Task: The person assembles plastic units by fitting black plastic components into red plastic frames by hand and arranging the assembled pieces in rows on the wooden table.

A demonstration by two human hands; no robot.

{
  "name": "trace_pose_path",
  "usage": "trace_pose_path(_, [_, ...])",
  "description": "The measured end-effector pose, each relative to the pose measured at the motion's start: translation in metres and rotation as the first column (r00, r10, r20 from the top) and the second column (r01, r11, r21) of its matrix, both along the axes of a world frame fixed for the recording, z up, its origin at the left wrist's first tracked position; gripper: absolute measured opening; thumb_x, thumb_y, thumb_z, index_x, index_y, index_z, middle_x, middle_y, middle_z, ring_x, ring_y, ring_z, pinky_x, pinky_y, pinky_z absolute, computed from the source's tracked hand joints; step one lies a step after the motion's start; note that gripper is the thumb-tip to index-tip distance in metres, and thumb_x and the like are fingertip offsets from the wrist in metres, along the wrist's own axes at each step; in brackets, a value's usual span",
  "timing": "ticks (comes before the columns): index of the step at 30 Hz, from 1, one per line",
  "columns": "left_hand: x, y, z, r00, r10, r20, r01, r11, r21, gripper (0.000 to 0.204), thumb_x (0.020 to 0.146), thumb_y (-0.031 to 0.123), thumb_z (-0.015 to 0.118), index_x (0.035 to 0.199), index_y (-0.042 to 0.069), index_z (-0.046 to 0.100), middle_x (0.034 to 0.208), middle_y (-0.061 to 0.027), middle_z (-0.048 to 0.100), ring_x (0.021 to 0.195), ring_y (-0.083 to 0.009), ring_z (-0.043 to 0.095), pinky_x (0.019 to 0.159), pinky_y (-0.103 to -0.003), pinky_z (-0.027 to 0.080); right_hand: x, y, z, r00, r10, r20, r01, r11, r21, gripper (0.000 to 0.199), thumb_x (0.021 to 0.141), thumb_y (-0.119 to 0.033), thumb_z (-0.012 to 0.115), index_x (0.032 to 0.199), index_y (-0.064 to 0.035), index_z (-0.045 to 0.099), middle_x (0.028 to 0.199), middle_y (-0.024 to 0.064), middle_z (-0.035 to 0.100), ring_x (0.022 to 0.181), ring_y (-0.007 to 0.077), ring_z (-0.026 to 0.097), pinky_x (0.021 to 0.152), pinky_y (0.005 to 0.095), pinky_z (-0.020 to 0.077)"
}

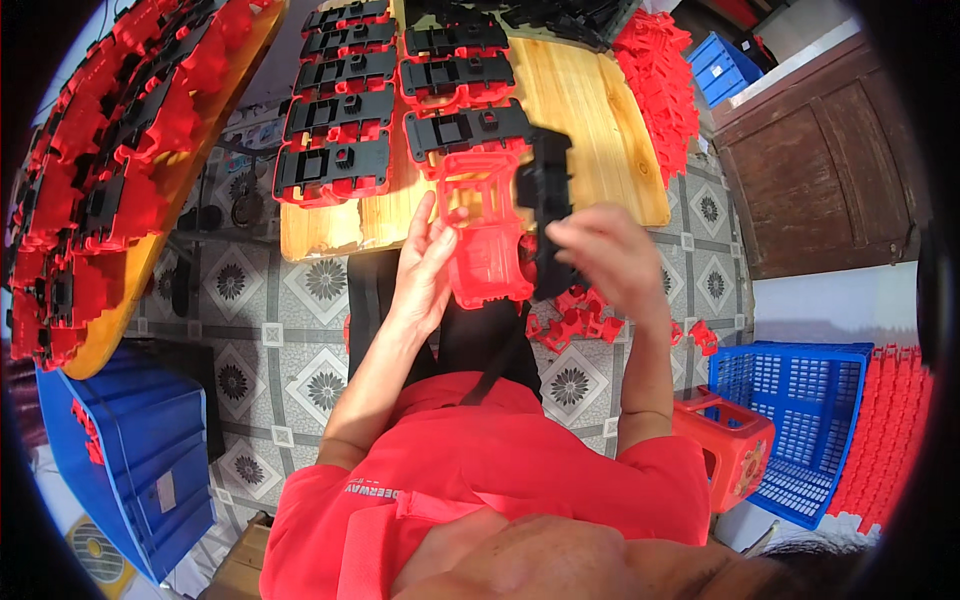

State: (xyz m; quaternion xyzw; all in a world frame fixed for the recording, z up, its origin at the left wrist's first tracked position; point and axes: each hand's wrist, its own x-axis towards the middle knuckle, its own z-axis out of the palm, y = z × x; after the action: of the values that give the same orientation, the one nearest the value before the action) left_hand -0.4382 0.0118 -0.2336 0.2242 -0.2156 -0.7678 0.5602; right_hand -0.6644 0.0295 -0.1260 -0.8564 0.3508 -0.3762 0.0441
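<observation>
My left hand (pixel 428 262) grips the left side of a red plastic frame (pixel 487 260), a hollow housing with open windows, held up over my lap at the table's near edge. Against the frame's right side stands a long black plastic cover (pixel 548 205), tipped on its edge. My right hand (pixel 612 258) has its fingers closed on that cover's right side; the fingertips are partly blurred. Just beyond, two columns of joined red-and-black units (pixel 335 160) lie black side up on the table.
The wooden table (pixel 590 120) carries the units, with stacked red frames (pixel 655 90) along its right edge. At left, another board (pixel 150 260) holds more units above a blue bin (pixel 140 460). A red stool (pixel 725 445) and blue crate (pixel 800 420) stand at right. Red pieces (pixel 575 325) lie on the floor.
</observation>
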Motion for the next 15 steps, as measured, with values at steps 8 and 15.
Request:
trace_pose_path(8, [-0.006,0.006,0.008,0.999,0.004,0.041,-0.002,0.998,-0.064,0.083,0.089,0.004,0.065,0.153,0.011,0.011,0.139,-0.0117,0.043,0.120,-0.0167,0.050,0.102,-0.031,0.043,0.037,0.008,-0.009,0.973,0.046,-0.227,-0.049,0.999,-0.007,0.031,0.073,-0.003,0.062,0.104,-0.0035,0.060,0.093,0.0071,0.053,0.079,0.0247,0.054,0.071,0.0351,0.0456])
trace_pose_path(15, [-0.004,0.006,0.009,0.997,0.004,0.078,0.006,0.991,-0.137,0.090,0.085,-0.001,0.067,0.153,0.014,0.010,0.138,-0.0119,0.039,0.122,-0.0212,0.049,0.101,-0.036,0.043,0.044,0.006,-0.014,0.948,0.070,-0.309,-0.067,0.998,0.022,0.029,0.078,-0.009,0.063,0.106,-0.0035,0.060,0.099,0.0074,0.055,0.086,0.0255,0.055,0.074,0.0356,0.0461])
